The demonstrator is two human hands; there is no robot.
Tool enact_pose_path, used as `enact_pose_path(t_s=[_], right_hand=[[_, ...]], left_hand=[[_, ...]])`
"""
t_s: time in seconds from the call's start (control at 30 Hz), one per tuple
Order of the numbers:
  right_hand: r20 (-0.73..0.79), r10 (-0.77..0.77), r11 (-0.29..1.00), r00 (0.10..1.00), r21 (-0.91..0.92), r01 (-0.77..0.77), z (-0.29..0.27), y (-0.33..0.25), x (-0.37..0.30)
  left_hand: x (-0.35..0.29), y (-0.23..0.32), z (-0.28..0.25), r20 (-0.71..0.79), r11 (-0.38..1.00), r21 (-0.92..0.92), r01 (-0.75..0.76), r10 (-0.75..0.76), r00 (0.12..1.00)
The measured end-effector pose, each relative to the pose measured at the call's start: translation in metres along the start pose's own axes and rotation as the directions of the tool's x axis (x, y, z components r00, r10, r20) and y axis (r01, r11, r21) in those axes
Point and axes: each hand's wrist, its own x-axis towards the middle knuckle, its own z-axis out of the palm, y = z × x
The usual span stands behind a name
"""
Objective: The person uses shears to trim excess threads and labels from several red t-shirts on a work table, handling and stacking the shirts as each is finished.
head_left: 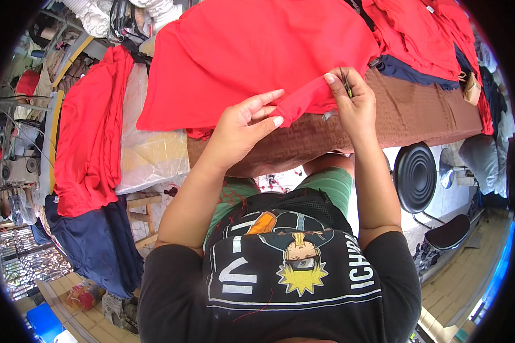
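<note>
A red garment is spread over the brown-clothed table in front of me, its near part lifted between my hands. My left hand holds a gathered bit of this edge by the thumb, with its upper fingers stretched out. In my right hand the edge is pinched between thumb and fingers. Small dark thread snips are tucked in that same hand, with their points upward. Between the two hands the red cloth runs in a narrow, folded strip.
Red cloth and navy cloth hang at the left, beside a plastic-covered surface. More red garments lie at the far right on the brown tablecloth. A round black stool stands on the right.
</note>
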Motion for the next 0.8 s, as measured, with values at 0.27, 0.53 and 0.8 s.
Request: enact_pose_path(t_s=[0.27, 0.53, 0.8], right_hand=[[0.052, 0.048, 0.987, 0.997, 0.153, -0.056, 0.014, 0.024, 0.001], [0.073, -0.206, 0.97, 0.976, -0.116, 0.214, 0.02, -0.013, -0.019], [0.246, -0.347, 0.909, 0.905, -0.148, 0.389, 0.009, -0.041, -0.027]], left_hand=[[-0.003, -0.002, 0.013, -0.051, 0.941, 0.284, -0.185, 0.207, 0.977], [0.005, -0.012, 0.022, -0.208, 0.95, 0.153, -0.274, 0.302, 0.93], [0.0, -0.007, 0.027, -0.103, 0.817, 0.453, -0.357, 0.446, 0.889]])
